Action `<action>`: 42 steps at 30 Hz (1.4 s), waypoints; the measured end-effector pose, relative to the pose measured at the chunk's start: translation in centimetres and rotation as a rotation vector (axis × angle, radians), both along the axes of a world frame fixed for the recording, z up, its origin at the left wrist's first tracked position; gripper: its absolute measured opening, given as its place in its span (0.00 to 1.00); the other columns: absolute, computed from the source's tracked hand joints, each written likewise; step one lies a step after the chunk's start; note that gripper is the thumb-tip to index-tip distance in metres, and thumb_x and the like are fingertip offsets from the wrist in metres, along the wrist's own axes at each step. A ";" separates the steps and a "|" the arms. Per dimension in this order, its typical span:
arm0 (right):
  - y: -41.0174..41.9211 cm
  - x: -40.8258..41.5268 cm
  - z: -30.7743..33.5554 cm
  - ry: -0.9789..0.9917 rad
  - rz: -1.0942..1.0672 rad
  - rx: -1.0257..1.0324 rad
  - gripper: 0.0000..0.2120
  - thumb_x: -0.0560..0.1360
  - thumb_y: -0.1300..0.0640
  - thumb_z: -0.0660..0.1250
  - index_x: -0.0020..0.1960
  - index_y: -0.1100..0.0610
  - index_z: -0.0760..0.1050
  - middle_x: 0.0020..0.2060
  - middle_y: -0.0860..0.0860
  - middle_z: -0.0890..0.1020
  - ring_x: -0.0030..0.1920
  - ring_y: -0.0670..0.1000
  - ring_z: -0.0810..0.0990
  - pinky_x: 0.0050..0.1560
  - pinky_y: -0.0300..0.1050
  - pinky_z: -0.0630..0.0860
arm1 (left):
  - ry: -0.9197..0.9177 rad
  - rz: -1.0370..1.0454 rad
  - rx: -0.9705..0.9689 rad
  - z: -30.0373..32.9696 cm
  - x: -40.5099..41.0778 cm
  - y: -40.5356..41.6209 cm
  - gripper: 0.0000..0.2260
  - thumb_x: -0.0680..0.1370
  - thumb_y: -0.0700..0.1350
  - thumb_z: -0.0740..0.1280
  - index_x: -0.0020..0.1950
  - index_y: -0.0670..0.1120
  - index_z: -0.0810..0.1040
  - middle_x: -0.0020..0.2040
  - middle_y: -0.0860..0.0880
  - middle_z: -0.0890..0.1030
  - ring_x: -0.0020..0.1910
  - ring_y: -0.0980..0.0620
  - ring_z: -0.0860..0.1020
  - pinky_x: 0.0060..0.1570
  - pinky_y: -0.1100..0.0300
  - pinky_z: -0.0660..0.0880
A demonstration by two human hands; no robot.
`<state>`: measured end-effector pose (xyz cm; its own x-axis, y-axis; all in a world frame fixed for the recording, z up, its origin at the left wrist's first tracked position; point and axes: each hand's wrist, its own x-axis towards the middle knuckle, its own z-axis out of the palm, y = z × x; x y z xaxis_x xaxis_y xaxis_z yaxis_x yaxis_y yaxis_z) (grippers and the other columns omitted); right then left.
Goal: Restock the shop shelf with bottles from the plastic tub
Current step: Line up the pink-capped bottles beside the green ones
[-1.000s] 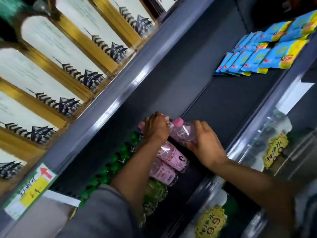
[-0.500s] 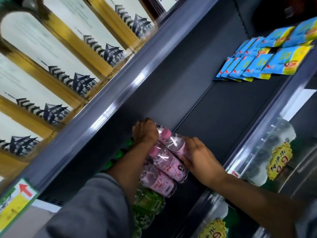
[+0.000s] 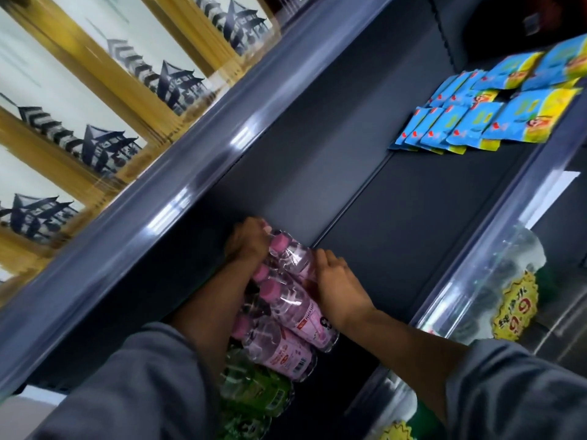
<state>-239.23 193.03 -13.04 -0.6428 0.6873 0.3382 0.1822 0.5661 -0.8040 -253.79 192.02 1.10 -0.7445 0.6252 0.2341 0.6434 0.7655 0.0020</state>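
Observation:
A row of clear bottles with pink caps and pink labels [image 3: 305, 312] stands on the dark shelf [image 3: 413, 223]. Behind them sit green-labelled bottles [image 3: 257, 392]. The end pink bottle [image 3: 293, 258] touches the row. My left hand [image 3: 247, 242] curls round its top at the cap. My right hand [image 3: 340, 287] holds its body from the right. My forearms in grey sleeves hide part of the row. The plastic tub is out of view.
Blue and yellow snack packets [image 3: 476, 122] lie at the shelf's far right end. Bare dark shelf stretches between them and the bottles. A clear price rail with a yellow tag [image 3: 514, 309] runs along the front edge. Gold-framed boxes [image 3: 79, 90] fill the shelf above.
Both hands have pushed the pink bottle deeper and leftwards until it sits against the row. The view has swung and blurred a little.

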 end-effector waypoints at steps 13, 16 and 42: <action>2.3 -2.9 -2.6 -0.013 0.048 -0.026 0.31 0.78 0.60 0.67 0.76 0.46 0.59 0.60 0.52 0.76 0.63 0.53 0.68 0.63 0.47 0.73 | -0.133 -0.053 0.159 -0.1 -2.8 0.3 0.07 0.79 0.42 0.67 0.53 0.42 0.83 0.52 0.44 0.84 0.52 0.46 0.81 0.49 0.62 0.71; 2.5 -3.6 -2.9 -0.018 0.029 -0.001 0.31 0.77 0.59 0.69 0.75 0.45 0.60 0.59 0.50 0.76 0.62 0.53 0.68 0.63 0.46 0.73 | -0.139 -0.064 0.162 -0.1 -3.2 0.6 0.07 0.79 0.42 0.68 0.53 0.42 0.82 0.53 0.45 0.83 0.53 0.47 0.81 0.52 0.61 0.73; 1.6 8.3 2.0 -0.125 -0.088 0.103 0.33 0.76 0.46 0.68 0.78 0.51 0.62 0.69 0.52 0.75 0.70 0.56 0.69 0.66 0.51 0.73 | 0.100 -0.315 0.131 -1.2 7.6 -2.9 0.16 0.81 0.52 0.65 0.69 0.51 0.76 0.64 0.45 0.78 0.62 0.42 0.75 0.61 0.45 0.75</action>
